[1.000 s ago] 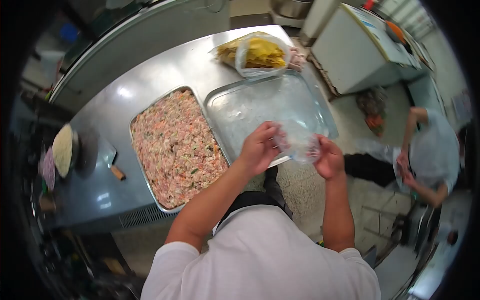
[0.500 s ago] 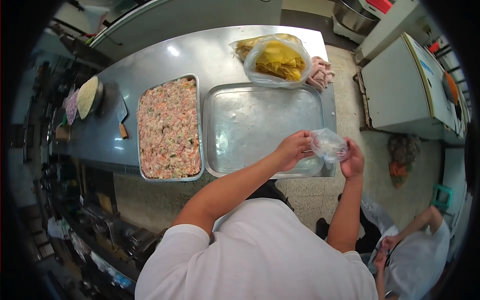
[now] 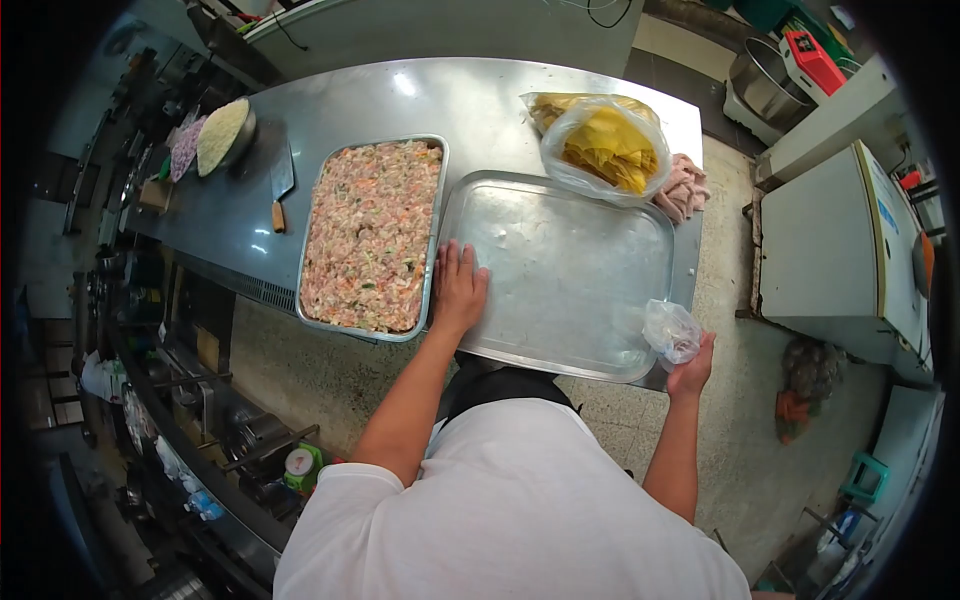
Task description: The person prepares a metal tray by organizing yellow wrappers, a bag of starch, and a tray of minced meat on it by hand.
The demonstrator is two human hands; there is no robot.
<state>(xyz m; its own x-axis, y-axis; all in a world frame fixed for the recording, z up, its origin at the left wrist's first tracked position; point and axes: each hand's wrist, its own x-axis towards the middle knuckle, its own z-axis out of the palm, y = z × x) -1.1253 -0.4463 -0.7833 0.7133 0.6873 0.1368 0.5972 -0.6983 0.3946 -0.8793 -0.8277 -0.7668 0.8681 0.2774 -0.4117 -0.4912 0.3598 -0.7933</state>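
My right hand (image 3: pixel 690 366) grips a crumpled see-through plastic bag (image 3: pixel 672 331) at the near right corner of a shallow metal tray (image 3: pixel 560 356). What the bag holds, if anything, I cannot make out. Fingers stretched out, my left hand (image 3: pixel 461 292) lies at the tray's left rim. Just left of that hand is a deeper metal pan (image 3: pixel 441 190) filled with a chopped meat and vegetable mixture (image 3: pixel 368 240). Behind the shallow tray, a plastic bag of yellow wrapper sheets (image 3: pixel 608 150) lies with its mouth open.
A pink cloth (image 3: pixel 682 188) lies at the table's right end. On the left are a scraper with a wooden handle (image 3: pixel 279 216) and a bowl of pale shredded food (image 3: pixel 222 137). A white cabinet (image 3: pixel 820 240) stands right of the table.
My left hand has let go of the plastic bag and moved left to the tray's rim. My right hand has lowered slightly with the bag. The other person has mostly left view.
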